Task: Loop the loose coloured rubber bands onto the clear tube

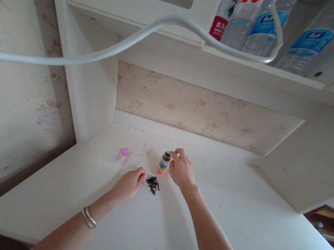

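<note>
A small clear jar (164, 163) with a pink, yellow and blue lower part stands upright on the white tabletop, dark bits inside near its mouth. Just in front of it lies a loose pile of small black hair ties (153, 184). My left hand (129, 183), a silver bangle at its wrist, is closed in a pinch at the pile's left edge, with a thin black loop at the fingertips. At the jar's mouth, from the right, is my right hand (182, 169), thumb and fingers drawn together; whatever they pinch is too small to make out.
A pink cap (125, 151) lies left of the jar. Above the white desk (253, 223) hangs a cabinet (135, 6) with several plastic bottles (268, 27) on its open shelf. A white cable (102, 53) crosses the upper view. Side panels and a flowered wall enclose the desk.
</note>
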Available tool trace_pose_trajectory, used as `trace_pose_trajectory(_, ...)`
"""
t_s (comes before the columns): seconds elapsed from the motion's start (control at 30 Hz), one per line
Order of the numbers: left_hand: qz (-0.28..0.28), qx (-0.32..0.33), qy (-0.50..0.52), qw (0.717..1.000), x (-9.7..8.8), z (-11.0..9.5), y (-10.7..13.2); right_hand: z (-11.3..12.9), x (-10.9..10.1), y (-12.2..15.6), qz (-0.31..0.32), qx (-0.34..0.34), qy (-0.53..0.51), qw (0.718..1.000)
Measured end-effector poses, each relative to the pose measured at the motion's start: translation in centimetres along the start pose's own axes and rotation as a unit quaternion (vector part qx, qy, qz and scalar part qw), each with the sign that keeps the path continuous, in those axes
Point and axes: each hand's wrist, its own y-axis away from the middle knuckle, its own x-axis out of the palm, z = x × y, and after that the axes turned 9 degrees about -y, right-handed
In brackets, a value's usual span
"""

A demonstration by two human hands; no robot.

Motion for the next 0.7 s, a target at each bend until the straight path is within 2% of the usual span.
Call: trace_pose_trajectory(0.7,-0.004,0.005,0.015,1.000,0.01,0.03,0.00,-0.32,0.78,0.03,0.000,0.011,-0.062,0.998)
